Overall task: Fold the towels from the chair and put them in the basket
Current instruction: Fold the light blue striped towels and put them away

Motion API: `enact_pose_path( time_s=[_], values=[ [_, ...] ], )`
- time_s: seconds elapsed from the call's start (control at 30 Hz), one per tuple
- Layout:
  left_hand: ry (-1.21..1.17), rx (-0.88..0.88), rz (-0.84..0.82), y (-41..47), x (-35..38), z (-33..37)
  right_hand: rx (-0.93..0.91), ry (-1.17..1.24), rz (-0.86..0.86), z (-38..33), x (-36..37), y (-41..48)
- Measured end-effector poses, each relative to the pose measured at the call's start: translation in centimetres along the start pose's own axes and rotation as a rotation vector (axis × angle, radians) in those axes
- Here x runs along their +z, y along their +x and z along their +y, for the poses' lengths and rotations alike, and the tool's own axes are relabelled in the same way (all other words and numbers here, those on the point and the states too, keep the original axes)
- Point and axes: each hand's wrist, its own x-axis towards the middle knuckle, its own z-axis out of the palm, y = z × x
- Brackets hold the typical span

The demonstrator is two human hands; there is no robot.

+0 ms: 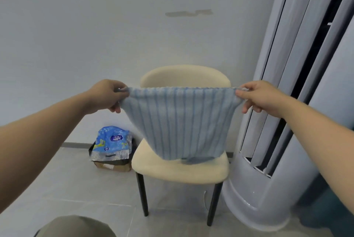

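A light blue striped towel point(182, 121) hangs stretched in the air in front of a cream chair point(182, 169). My left hand point(105, 95) pinches its top left corner and my right hand point(262, 97) pinches its top right corner. The towel's lower edge hangs just above the seat. Behind that edge a bit of another blue cloth point(195, 160) lies on the seat, mostly hidden. No basket is in view.
A tall white standing air conditioner point(268, 189) stands right of the chair. A cardboard box with a blue plastic package point(112, 144) sits on the tiled floor left of the chair. A white wall is behind. My knee point(74, 227) shows at the bottom.
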Motion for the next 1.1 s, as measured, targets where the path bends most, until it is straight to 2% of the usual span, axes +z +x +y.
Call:
enact_pose_path(
  time_s=[0.1,0.2,0.27,0.37,0.47,0.63,0.73,0.9,1.1],
  values=[
    [-0.090,-0.019,-0.137,-1.0,-1.5,0.5,0.092,0.150,-0.133,0.0,-1.7,-0.7],
    [-0.093,-0.077,-0.300,-1.4,-2.4,0.9,0.153,0.164,-0.245,0.1,-2.6,-1.2],
    [-0.055,-0.121,-0.352,-1.0,-2.5,1.2,0.184,0.150,-0.256,0.1,-2.6,-0.9],
    [-0.055,-0.150,-0.277,0.4,-1.4,1.3,0.220,0.171,-0.220,0.0,-1.7,0.1],
    [-0.202,-0.152,-0.139,2.5,0.2,1.1,0.194,0.232,-0.108,-0.2,0.1,1.7],
    [-0.302,-0.012,0.132,4.9,1.1,1.6,-0.044,0.189,0.172,-0.7,1.6,4.0],
    [-0.311,0.050,0.240,4.9,0.5,2.1,-0.152,0.158,0.289,-1.1,1.9,4.2],
    [-0.339,0.086,0.261,2.4,1.3,1.1,-0.188,0.113,0.305,-0.1,2.5,1.8],
    [-0.253,-0.021,0.122,-3.9,6.5,-4.6,-0.046,0.064,0.174,5.6,5.5,-3.9]
  ],
)
